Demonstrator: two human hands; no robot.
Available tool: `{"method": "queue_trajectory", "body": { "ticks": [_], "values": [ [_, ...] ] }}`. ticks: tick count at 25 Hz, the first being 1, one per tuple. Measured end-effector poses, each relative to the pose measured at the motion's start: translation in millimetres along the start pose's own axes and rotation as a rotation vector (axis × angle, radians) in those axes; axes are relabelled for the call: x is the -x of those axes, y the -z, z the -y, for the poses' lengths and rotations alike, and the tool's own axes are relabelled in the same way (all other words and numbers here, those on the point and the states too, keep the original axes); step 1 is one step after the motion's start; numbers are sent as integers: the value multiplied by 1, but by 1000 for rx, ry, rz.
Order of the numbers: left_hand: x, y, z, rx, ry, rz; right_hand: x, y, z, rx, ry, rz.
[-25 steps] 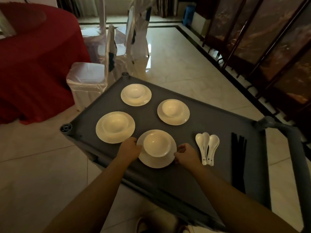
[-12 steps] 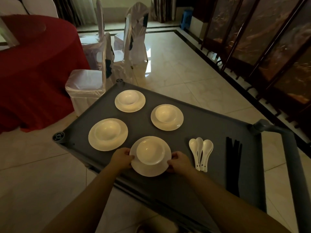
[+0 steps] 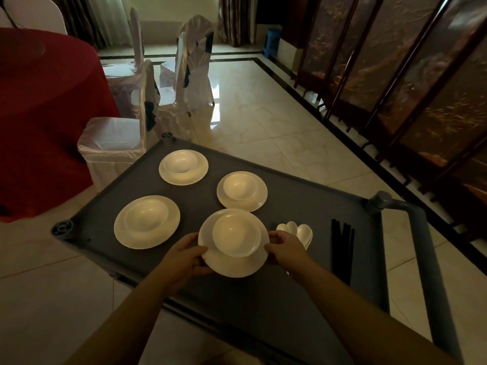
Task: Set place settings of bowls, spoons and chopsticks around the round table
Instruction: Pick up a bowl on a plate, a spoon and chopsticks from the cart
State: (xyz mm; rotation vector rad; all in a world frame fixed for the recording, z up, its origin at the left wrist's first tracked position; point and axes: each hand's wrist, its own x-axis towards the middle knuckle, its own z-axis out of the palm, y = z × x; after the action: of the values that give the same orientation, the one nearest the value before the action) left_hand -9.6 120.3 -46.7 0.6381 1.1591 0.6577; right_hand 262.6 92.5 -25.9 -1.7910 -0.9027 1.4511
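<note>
Both hands are gripping one white plate (image 3: 232, 264) by its opposite edges: the left hand (image 3: 184, 255) is curling its fingers around the near-left rim, and the right hand (image 3: 286, 247) is pinching the right rim, fingers closed onto it. A small white bowl (image 3: 236, 234) is sitting loose on that plate, and the pair appears to be tilting toward the person, probably just clear of the grey cart top (image 3: 276, 299) (the dim light is making the gap hard to judge). Three more plate-and-bowl sets are resting on the cart, with white ceramic spoons (image 3: 300, 231) lying just beside the right hand and black chopsticks (image 3: 342, 246) further right. The round table (image 3: 39, 114), draped in red cloth, is standing well off to the left with nothing set on what shows of it.

The main risk is the bowl sliding: nothing is pinning it, so any further tilt or a quick swing toward the table could be sending it off the plate onto the tiled floor. The white-covered chair (image 3: 113, 146) between cart and table could also be catching an elbow.
</note>
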Motion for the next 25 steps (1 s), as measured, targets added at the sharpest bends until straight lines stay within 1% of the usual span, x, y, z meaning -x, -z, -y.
{"method": "queue_trajectory", "body": {
  "ticks": [3,6,7,9,10,12,14,20,23,25],
  "values": [
    [2,-12,3,66,-24,27,1,10,6,-20,27,-34],
    [3,-17,8,131,-30,10,-4,18,7,-26,32,-147],
    [3,-18,10,144,-28,4,-7,22,4,56,37,-215],
    [4,-18,13,170,-18,-9,-12,32,-7,360,21,-342],
    [5,-18,15,180,-11,-17,-15,35,-13,509,-2,-368],
    [7,-17,19,197,1,-34,-20,37,-25,714,-75,-347],
    [11,-16,21,211,6,-52,-22,34,-31,806,-154,-323],
    [29,-12,22,250,-17,-78,-31,21,-38,838,-196,-358],
    [38,-11,21,264,-34,-91,-37,16,-35,777,-227,-331],
    [43,-11,20,269,-46,-93,-38,14,-35,775,-212,-272]
  ]
}}
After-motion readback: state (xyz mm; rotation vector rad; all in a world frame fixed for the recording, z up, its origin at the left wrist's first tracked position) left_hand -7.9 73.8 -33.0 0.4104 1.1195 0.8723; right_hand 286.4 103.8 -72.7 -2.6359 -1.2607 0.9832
